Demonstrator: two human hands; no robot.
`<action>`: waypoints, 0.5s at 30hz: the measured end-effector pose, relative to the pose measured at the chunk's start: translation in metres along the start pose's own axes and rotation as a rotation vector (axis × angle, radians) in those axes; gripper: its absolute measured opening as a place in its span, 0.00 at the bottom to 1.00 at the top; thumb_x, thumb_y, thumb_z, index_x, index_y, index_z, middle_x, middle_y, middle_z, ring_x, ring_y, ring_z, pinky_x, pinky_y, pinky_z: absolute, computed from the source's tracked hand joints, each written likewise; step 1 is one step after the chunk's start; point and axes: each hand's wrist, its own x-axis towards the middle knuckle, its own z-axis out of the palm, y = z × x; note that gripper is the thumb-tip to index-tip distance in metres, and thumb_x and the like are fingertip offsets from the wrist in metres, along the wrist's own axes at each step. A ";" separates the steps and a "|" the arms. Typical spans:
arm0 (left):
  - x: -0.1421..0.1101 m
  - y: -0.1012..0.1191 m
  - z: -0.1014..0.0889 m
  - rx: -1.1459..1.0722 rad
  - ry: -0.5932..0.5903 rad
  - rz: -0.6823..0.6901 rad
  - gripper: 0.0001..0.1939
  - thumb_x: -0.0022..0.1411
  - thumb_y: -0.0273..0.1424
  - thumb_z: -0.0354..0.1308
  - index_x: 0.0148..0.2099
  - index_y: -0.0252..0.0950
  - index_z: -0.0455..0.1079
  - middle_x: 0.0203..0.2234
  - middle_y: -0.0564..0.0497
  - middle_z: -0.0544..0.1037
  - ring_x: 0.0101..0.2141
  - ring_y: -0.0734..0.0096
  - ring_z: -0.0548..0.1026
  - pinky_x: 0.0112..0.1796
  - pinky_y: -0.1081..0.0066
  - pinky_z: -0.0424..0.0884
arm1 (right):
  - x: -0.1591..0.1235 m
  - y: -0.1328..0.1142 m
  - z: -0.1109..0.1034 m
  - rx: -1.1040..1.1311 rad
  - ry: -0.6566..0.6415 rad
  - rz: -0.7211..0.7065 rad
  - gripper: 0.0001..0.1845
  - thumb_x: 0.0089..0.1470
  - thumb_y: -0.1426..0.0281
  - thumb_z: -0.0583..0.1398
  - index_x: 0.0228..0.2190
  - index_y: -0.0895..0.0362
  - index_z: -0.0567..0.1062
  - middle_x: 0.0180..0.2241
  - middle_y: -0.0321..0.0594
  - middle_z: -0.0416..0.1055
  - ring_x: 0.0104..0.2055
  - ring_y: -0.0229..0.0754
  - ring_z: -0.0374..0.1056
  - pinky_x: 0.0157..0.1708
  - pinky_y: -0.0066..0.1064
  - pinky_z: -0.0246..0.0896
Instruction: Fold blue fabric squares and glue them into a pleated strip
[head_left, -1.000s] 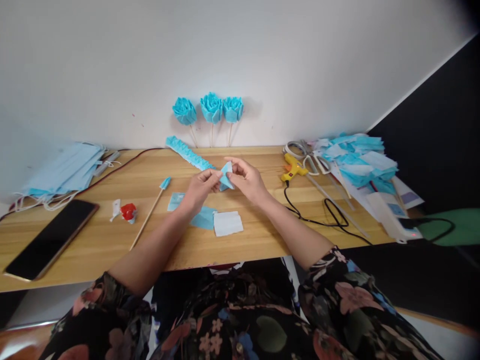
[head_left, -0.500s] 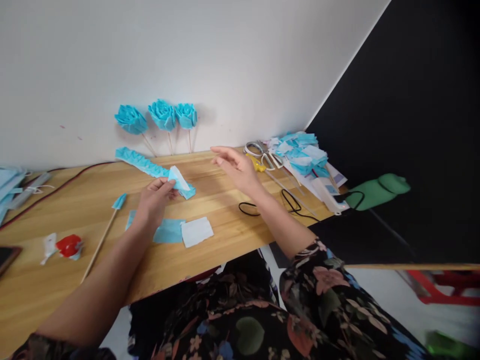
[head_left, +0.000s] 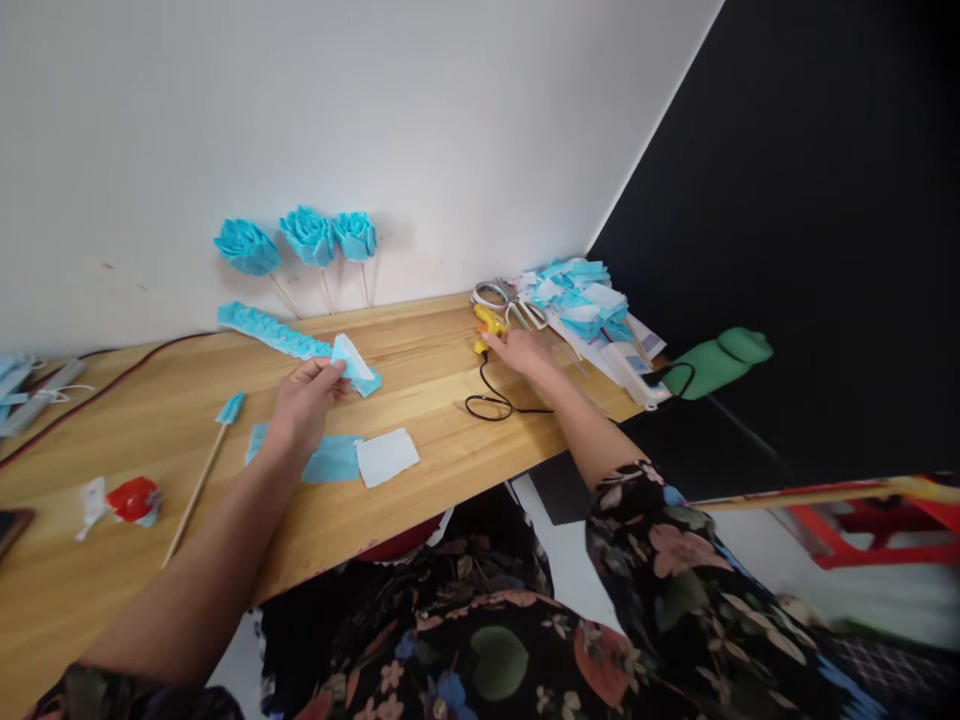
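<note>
My left hand point(head_left: 304, 402) pinches a folded blue paper piece point(head_left: 354, 364) just above the wooden table point(head_left: 420, 460). My right hand point(head_left: 521, 352) has reached to the right and rests on the yellow glue gun point(head_left: 487, 324), fingers curled around its handle; how firm the grip is I cannot make out. The gun's black cord point(head_left: 491, 398) loops on the table below that hand. Flat blue and white paper squares point(head_left: 352, 458) lie under my left wrist.
Three blue paper roses on sticks point(head_left: 304, 240) lean on the wall, with a pleated blue strip point(head_left: 262, 328) below them. Scissors point(head_left: 499, 297) and a heap of blue scraps point(head_left: 581, 300) sit at the right end. A stick with a blue tip point(head_left: 202, 470) and a red object point(head_left: 131, 497) lie left.
My right hand let go of the folded paper and moved right onto the glue gun. My left hand kept the paper. The view swung to the right.
</note>
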 end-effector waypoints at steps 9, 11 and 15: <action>0.002 -0.004 -0.002 -0.036 -0.037 -0.016 0.13 0.49 0.35 0.69 0.29 0.36 0.67 0.18 0.56 0.73 0.22 0.76 0.70 0.28 0.74 0.64 | 0.028 -0.033 -0.017 -0.076 -0.229 0.091 0.26 0.61 0.52 0.55 0.40 0.61 0.82 0.33 0.52 0.81 0.40 0.53 0.77 0.41 0.39 0.69; 0.002 -0.002 -0.002 -0.056 -0.031 -0.013 0.12 0.51 0.34 0.68 0.29 0.35 0.67 0.18 0.55 0.72 0.22 0.77 0.70 0.28 0.75 0.64 | 0.026 -0.035 -0.014 -0.065 -0.180 0.100 0.21 0.60 0.57 0.58 0.38 0.60 0.82 0.32 0.53 0.81 0.42 0.55 0.77 0.42 0.39 0.69; 0.001 0.003 -0.001 -0.106 -0.029 -0.027 0.12 0.54 0.32 0.66 0.27 0.35 0.65 0.18 0.56 0.72 0.21 0.78 0.69 0.28 0.75 0.64 | 0.013 -0.028 -0.005 -0.036 -0.055 0.103 0.19 0.59 0.62 0.58 0.40 0.63 0.81 0.35 0.57 0.80 0.47 0.58 0.76 0.44 0.41 0.68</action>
